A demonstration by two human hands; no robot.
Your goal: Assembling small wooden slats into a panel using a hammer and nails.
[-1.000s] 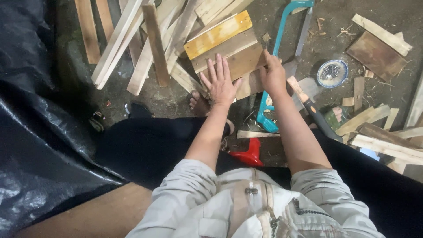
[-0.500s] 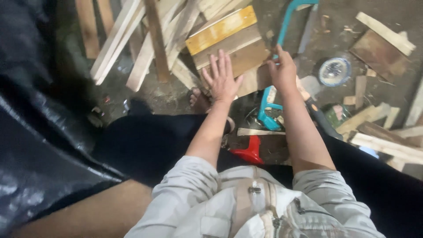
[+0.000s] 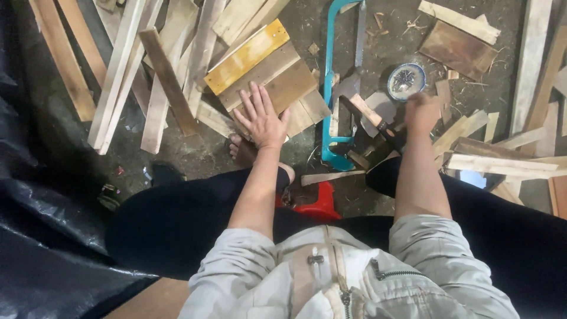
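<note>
My left hand [image 3: 260, 118] lies flat, fingers spread, on a small wooden panel [image 3: 283, 82] made of brown slats with a yellow slat [image 3: 245, 56] along its far edge. My bare foot [image 3: 241, 150] rests just below that hand. My right hand [image 3: 422, 111] is off to the right, slightly blurred, its fingers curled around the dark end of a wooden-shafted tool [image 3: 378, 123] that lies on the ground. A teal hacksaw frame [image 3: 331, 88] lies between my two hands.
Loose planks [image 3: 118, 77] are piled at the upper left, and wood offcuts [image 3: 496, 162] are scattered at the right. A round blue tin [image 3: 406, 80] sits above my right hand. A red stool [image 3: 319, 204] is under me. Black plastic sheeting [image 3: 41, 236] covers the left side.
My right hand has left the panel's right edge and moved right to the tool beside the hacksaw. My left hand stays flat on the panel.
</note>
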